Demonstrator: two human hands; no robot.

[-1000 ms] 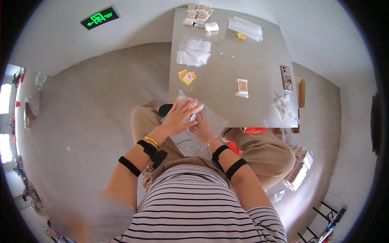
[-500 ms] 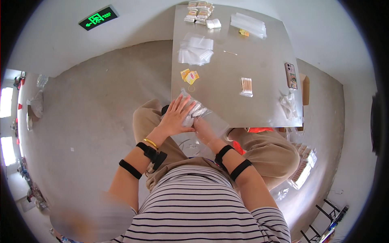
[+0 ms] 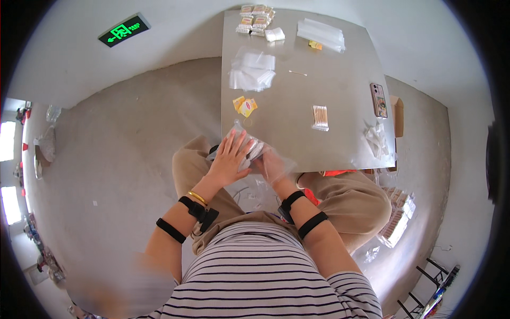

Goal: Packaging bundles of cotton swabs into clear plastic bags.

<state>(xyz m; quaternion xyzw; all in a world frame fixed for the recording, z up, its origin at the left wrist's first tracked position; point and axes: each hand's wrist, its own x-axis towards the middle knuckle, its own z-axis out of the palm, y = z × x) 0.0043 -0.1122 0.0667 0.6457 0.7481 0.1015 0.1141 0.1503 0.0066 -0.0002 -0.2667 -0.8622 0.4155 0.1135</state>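
At the near left corner of the table, a clear plastic bag (image 3: 280,166) holds several white wrapped packs (image 3: 255,151). My left hand (image 3: 229,158) lies on the bag over the packs, its fingers stretched and spread. My right hand (image 3: 270,164) is inside the bag's mouth, seen through the film, against the packs. Its fingertips are hidden by the packs and film. Just beyond the hands lie several yellow-and-white cards (image 3: 245,106). A bundle of cotton swabs (image 3: 320,117) in clear wrap rests to the right.
On the metal table (image 3: 297,143) are a stack of clear bags (image 3: 254,72), long clear sleeves (image 3: 321,36), wrapped swab packs (image 3: 255,20), a single swab (image 3: 298,73), a phone (image 3: 379,100) and crumpled plastic (image 3: 376,139). More packs (image 3: 396,218) sit on the floor at right.
The bag's mouth has bunched up around my right wrist, where it was spread wider before. My left hand stays flat on the packs. The whole view has shifted slightly.
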